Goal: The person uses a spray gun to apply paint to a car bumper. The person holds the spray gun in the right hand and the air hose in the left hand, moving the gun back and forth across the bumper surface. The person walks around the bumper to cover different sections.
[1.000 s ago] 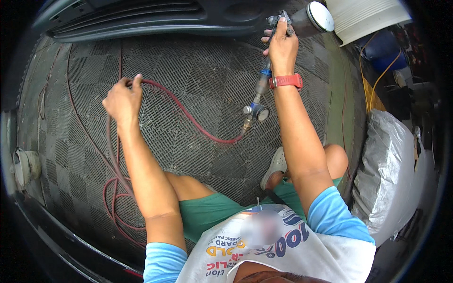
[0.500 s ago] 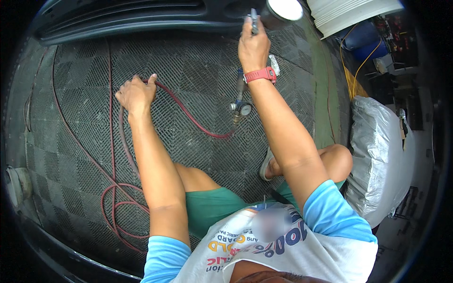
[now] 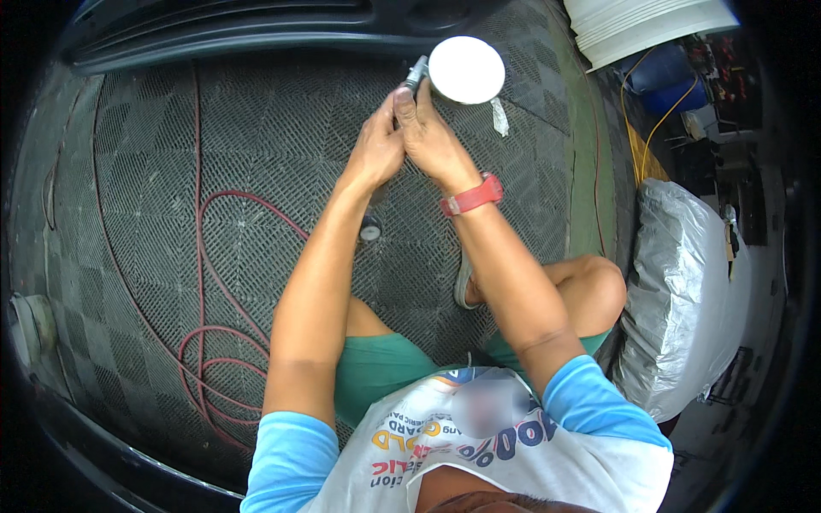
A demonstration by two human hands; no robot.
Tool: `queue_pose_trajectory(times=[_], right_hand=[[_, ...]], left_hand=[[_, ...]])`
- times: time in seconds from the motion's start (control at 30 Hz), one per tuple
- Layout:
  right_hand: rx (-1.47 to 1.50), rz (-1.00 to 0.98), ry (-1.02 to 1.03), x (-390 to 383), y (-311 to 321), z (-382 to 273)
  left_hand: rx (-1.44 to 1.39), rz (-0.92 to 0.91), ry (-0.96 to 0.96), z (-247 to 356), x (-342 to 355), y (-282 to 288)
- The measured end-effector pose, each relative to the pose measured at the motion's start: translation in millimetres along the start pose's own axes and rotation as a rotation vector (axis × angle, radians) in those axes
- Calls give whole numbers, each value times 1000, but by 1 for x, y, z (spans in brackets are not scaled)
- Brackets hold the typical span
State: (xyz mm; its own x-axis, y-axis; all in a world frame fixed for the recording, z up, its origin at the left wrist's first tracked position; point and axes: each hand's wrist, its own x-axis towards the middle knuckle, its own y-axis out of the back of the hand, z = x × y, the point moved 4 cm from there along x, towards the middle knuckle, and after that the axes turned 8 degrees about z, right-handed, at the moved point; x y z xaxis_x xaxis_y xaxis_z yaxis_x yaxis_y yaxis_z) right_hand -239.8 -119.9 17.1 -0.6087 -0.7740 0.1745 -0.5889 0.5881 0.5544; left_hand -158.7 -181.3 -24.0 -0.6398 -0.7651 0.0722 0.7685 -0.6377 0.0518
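Note:
Out in front of me, both hands meet on a paint spray gun [image 3: 416,73], whose silver metal head sticks out above my fingers. My right hand [image 3: 438,147], with a red watch at the wrist, is closed around its grip. Pressed against it from the left, my left hand [image 3: 375,147] is closed too; its fingertips are partly hidden. A round cup with a white lid [image 3: 467,72] sits at the gun's right side. Below the hands hangs a small round pressure gauge [image 3: 370,231], partly behind my left forearm. The red air hose [image 3: 256,200] runs from behind that forearm.
More hose loops [image 3: 224,359] lie on the dark ribbed floor mat [image 3: 282,128] at left. A long black panel [image 3: 256,43] spans the far side. Plastic-wrapped bulk [image 3: 684,299] stands at right, near a white ribbed sheet [image 3: 641,26] and a blue drum [image 3: 671,81].
My left hand has left the hose and moved right and forward to the spray gun. My right hand has brought the gun left and nearer, and the lid now faces up more fully.

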Motion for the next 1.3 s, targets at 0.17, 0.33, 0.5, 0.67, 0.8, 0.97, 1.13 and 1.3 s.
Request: queue_pose_trajectory(times=[0.17,0.33,0.5,0.67,0.8,0.97,1.13,1.3], right_hand=[[-297,-521,236,-69,67,-52],[-651,-111,85,-132,215,-68],[-625,454,-158,-197,282,-28],[-826,474,-42,-202,281,-21],[-813,502,-164,-210,291,-14],[-817,515,-178,-211,295,-10],[-833,494,-151,-206,293,-11],[-856,488,-132,-202,296,-7]], left_hand=[[35,276,176,-29,21,14],[-376,288,215,-39,41,-2],[-712,292,264,-29,55,-26],[-812,342,282,-33,65,-42],[-823,316,289,-30,70,-53],[-995,276,157,-18,68,-61],[-943,269,225,-28,71,-62],[-838,338,304,-39,65,-64]])
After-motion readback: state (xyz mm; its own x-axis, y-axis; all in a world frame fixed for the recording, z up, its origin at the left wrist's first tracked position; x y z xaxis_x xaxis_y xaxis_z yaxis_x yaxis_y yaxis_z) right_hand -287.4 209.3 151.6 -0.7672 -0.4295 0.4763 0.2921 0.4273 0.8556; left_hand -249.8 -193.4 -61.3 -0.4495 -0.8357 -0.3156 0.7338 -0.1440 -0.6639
